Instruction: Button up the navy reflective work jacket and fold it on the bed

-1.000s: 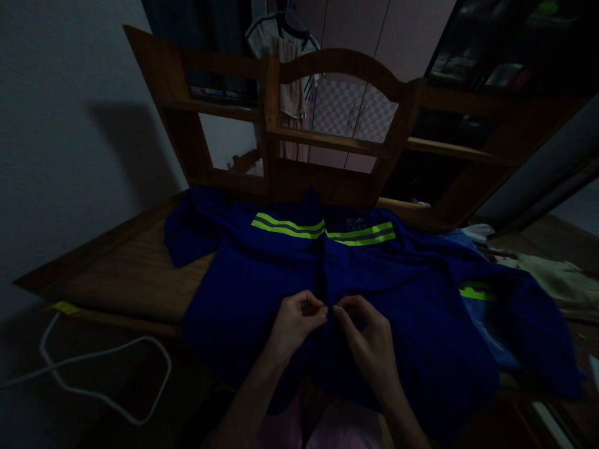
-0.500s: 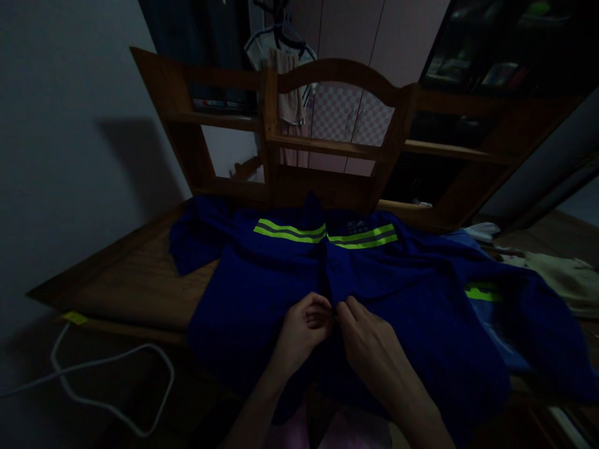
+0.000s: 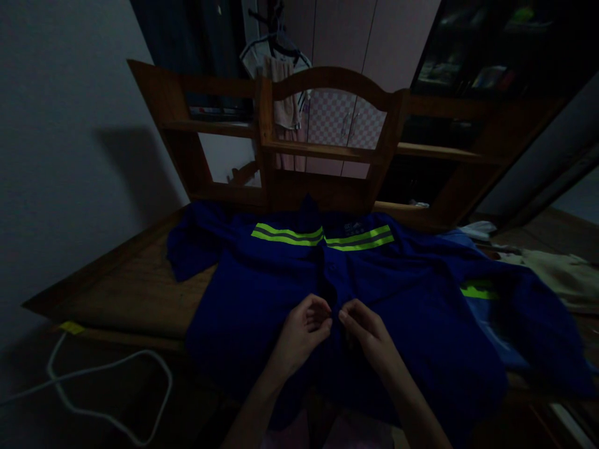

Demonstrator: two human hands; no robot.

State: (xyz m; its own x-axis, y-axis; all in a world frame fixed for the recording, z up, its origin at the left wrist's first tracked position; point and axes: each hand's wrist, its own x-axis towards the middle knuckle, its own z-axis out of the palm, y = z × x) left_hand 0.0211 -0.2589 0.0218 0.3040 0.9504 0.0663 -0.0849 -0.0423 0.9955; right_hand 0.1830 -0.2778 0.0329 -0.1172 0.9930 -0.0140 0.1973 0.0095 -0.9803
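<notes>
Through my head view I see the blue jacket [image 3: 262, 280] spread on the wooden table [image 3: 140, 293], its collar toward the shelf [image 3: 322, 149] and its yellow-green stripes [image 3: 287, 235] across the chest. I have the left hand [image 3: 299, 337] and right hand [image 3: 372, 333] facing each other at the jacket's front opening, fingers curled, fingertips near each other; whether either grip is clamped on cloth, I cannot tell.
</notes>
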